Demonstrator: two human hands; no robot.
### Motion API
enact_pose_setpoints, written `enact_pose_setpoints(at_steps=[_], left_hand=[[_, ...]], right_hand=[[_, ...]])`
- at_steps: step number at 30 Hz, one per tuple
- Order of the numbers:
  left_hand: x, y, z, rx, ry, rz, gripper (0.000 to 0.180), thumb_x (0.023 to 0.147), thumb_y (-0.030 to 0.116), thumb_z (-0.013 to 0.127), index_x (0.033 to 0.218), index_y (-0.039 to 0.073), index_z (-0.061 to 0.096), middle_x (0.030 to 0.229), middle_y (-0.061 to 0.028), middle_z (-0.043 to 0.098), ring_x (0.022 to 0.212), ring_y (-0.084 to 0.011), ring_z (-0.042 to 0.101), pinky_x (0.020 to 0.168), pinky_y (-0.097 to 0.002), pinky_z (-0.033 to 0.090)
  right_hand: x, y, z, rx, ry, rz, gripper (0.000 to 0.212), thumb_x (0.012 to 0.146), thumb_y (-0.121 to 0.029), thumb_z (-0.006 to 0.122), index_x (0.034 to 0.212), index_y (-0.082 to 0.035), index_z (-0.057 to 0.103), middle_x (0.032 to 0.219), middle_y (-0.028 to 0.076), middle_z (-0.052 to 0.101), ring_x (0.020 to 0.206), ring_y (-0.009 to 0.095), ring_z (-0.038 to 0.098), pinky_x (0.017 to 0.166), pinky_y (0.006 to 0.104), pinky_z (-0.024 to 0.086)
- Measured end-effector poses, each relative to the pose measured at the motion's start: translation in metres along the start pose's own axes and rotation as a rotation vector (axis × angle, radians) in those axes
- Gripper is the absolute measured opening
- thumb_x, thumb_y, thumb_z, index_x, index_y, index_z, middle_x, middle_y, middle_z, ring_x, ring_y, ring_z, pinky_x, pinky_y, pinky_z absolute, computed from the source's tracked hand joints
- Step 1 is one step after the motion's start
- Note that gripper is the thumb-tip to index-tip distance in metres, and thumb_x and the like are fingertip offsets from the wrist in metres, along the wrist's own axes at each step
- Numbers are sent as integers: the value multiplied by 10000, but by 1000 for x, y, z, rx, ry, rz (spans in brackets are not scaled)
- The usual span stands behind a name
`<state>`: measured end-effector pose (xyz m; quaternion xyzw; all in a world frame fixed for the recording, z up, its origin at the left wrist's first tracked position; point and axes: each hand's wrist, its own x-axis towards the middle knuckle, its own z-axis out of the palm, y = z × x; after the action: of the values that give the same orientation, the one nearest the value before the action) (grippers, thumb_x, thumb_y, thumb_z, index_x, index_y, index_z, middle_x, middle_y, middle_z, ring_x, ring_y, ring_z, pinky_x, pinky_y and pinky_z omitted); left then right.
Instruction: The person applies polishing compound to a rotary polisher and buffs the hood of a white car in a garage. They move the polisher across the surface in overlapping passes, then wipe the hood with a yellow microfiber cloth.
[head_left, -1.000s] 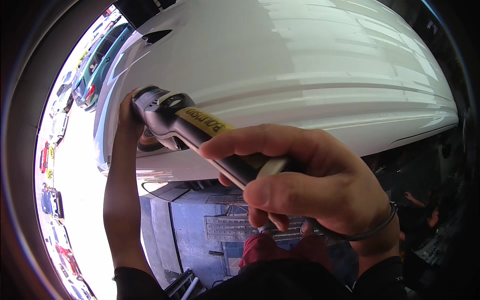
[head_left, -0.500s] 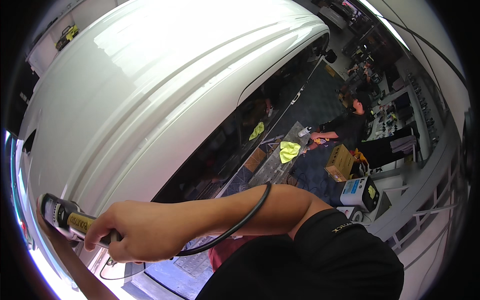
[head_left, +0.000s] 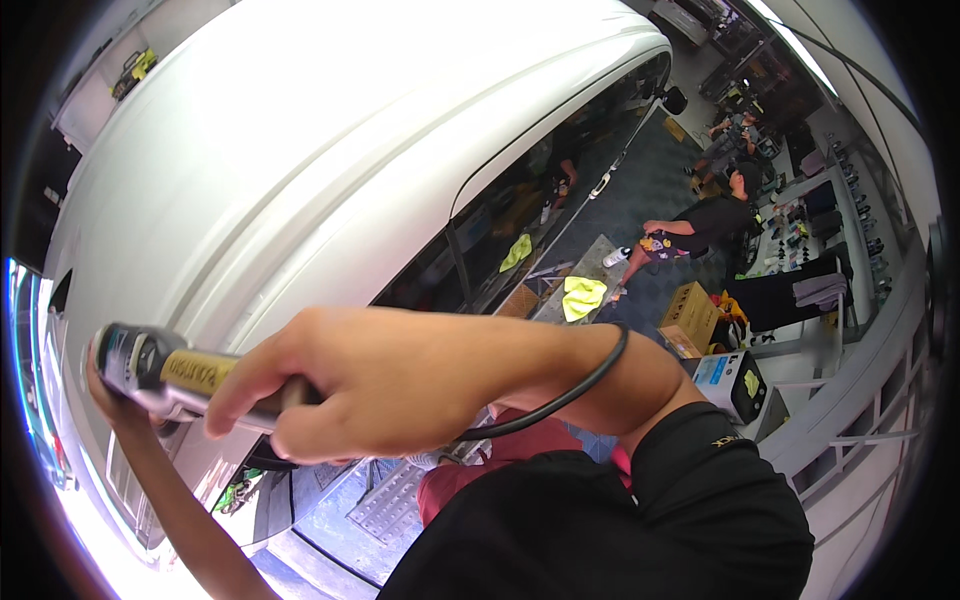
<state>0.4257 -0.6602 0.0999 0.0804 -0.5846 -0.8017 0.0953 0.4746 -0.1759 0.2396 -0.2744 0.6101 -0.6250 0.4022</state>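
My right hand (head_left: pixel 345 385) is wrapped round the handle of a corded polisher (head_left: pixel 190 375), which has a silver head and a yellow label. At the polisher's head, my left hand (head_left: pixel 108 398) grips the far end; most of its fingers are hidden behind the tool. A black cord (head_left: pixel 590 385) runs from the handle over my right forearm. Beneath the tool spreads the glossy white roof of a vehicle (head_left: pixel 290 210), ridged lengthwise. The polisher's pad is out of sight, so I cannot tell whether it touches the paint.
On a metal work platform (head_left: pixel 555 308) beside the vehicle lie a yellow-green cloth (head_left: pixel 583 298) and a white bottle (head_left: pixel 616 257). A person in dark clothes (head_left: pixel 705 220) is near it. Farther right are a cardboard box (head_left: pixel 690 318), a white-and-black machine (head_left: pixel 730 385) and a railing (head_left: pixel 850 400).
Both hands and the polisher have shifted up and to the right in the picture, toward the vehicle's side. The person beside the platform has changed posture.
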Motion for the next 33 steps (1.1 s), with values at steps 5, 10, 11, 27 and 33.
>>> enact_pose_setpoints(at_steps=[5,10,11,27,33], left_hand=[[43,-31,110,-80,-182,31,328,1048,225,427,1119,2,656,1037,-130,723,930,-244,714,865,-375,585],[70,-61,191,-141,-268,-27,320,1048,193,413,1149,-16,634,1084,-140,710,974,-249,701,894,-385,573],[76,-66,196,-126,-282,-11,323,1048,195,411,1149,-19,631,1090,-143,708,988,-252,699,905,-389,569],[-76,12,-34,-41,329,268,470,1021,242,405,1472,113,375,1181,-201,623,1038,-297,667,883,-437,589],[-68,1,-40,-70,363,306,487,1005,225,375,1485,147,361,1185,-230,624,1058,-320,655,910,-453,575]], right_hand=[[-65,11,-52,38,160,-53,456,814,-140,572,1236,-23,702,773,105,667,643,147,654,621,303,509],[-116,9,-78,45,321,-44,432,827,-112,603,1239,-19,694,801,46,650,644,112,647,581,242,483],[-122,10,-77,55,347,-31,428,831,-106,601,1240,-20,693,808,46,650,643,113,646,580,240,482],[45,116,88,-361,-100,-210,647,852,-111,607,1481,-239,523,906,176,534,770,306,572,769,413,487],[50,139,85,-443,-2,-197,720,936,-178,648,1583,-264,345,894,169,559,774,339,598,757,451,489]])
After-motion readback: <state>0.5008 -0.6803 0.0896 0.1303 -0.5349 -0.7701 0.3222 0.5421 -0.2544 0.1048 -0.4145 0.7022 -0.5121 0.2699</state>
